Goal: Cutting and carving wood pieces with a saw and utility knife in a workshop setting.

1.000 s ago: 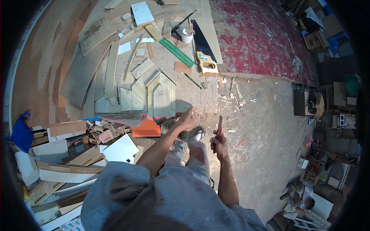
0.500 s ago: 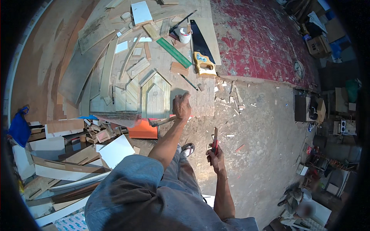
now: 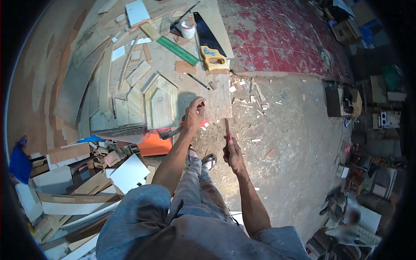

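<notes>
At the frame's centre, the right hand point(image 3: 234, 156) has its fingers wrapped around the knife point(image 3: 229, 137), blade point(image 3: 226, 125) upward. Left of it, the left hand point(image 3: 194, 113) curls near the counter point(image 3: 220, 103); whether it pinches something, I cannot tell. Best keep blade and left fingers apart.

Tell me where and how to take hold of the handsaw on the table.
Grip the handsaw by its yellow loop handle, probably coming from the near side, fingers through the loop. It lies flat, handle at the near end, dark blade pointing away. The right hand holds a red cutter, so would need freeing first.
</notes>
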`<state>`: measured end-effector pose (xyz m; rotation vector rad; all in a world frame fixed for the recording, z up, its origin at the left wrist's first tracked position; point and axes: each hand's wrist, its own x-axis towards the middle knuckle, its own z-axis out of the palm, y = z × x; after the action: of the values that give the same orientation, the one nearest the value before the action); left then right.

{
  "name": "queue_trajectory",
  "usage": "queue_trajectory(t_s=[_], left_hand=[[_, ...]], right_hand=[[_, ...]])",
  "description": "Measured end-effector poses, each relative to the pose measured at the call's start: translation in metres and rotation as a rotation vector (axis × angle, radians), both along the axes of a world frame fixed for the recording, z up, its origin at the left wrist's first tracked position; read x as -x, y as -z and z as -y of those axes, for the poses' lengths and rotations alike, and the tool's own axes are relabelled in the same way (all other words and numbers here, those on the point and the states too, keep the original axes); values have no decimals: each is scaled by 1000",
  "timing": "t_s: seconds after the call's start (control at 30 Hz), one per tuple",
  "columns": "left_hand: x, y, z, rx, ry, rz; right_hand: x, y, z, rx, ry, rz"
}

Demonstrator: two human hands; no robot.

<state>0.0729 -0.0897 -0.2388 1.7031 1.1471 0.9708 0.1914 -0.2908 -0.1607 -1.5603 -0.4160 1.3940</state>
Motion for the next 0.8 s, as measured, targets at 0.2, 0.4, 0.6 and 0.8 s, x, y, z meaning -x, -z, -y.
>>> queue_trajectory(t_s=[0.2, 0.4, 0.6, 0.8], left_hand=[[1, -5, 1, 78, 22, -3], [-8, -11, 6, -30, 6, 10], [-9, -5, 7, 31, -56, -11], [-8, 5, 8, 264, -69, 239]], right_hand=[[7, 18, -49, -41, -69, 179], [10, 60, -77, -103, -80, 412], [13, 69, -85, -135, -117, 489], [14, 70, -87, -138, -170, 562]])
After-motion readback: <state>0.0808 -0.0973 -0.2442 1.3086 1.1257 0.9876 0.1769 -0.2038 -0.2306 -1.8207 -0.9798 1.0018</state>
